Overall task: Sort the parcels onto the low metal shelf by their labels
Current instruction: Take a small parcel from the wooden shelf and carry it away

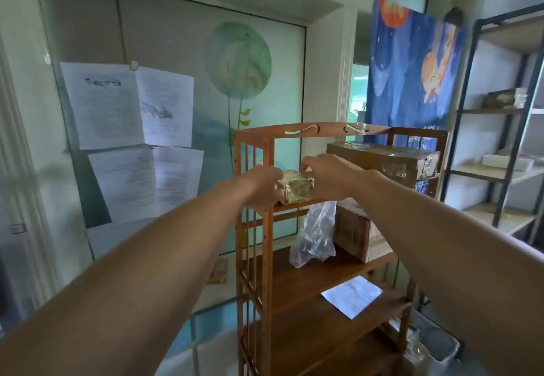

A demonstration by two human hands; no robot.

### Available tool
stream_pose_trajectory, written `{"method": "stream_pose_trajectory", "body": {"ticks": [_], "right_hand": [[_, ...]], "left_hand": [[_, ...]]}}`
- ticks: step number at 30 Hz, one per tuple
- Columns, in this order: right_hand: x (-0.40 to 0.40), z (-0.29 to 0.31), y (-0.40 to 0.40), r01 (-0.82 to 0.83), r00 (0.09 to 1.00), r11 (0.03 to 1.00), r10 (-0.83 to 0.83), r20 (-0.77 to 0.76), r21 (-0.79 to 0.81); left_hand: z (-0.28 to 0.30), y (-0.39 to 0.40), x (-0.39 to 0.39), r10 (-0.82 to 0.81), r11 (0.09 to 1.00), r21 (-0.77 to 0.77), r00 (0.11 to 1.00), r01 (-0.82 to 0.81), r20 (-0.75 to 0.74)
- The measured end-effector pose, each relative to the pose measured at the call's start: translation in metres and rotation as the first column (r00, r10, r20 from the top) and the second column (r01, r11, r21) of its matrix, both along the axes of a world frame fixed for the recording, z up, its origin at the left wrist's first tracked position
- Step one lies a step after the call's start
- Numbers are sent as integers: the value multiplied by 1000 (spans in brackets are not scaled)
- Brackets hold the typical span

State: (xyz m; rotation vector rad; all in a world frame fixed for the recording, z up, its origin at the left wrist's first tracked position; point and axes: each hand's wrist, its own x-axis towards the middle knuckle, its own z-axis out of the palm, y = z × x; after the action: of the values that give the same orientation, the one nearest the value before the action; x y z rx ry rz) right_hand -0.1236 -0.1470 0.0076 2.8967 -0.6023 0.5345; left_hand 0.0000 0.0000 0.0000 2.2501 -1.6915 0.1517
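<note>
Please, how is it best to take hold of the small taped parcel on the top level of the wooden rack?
Probably by its two short ends, one hand each side, coming from the front. The small taped parcel sits at the front edge of the wooden rack, ends exposed; the left hand and right hand already flank it.

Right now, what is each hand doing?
Left hand: closed on the small taped parcel, gripping its left side.
Right hand: closed on the same parcel's right side.
</note>
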Motion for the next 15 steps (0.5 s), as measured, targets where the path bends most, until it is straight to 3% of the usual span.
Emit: {"method": "stream_pose_trajectory", "body": {"ticks": [3,9,15], "right_hand": [[7,-6,-13,23,1000,1000,-23,12,7],[27,-21,-40,41,997,999,-42,-62,-13],[36,-37,-55,62,996,997,-59,-62,38]], "left_hand": [[-14,-26,4,100,994,-39,992,-104,-82],[-33,-59,-7,190,980,73,976,-183,-108],[-42,-72,-10,250,965,-47,961,-256,-116]]}}
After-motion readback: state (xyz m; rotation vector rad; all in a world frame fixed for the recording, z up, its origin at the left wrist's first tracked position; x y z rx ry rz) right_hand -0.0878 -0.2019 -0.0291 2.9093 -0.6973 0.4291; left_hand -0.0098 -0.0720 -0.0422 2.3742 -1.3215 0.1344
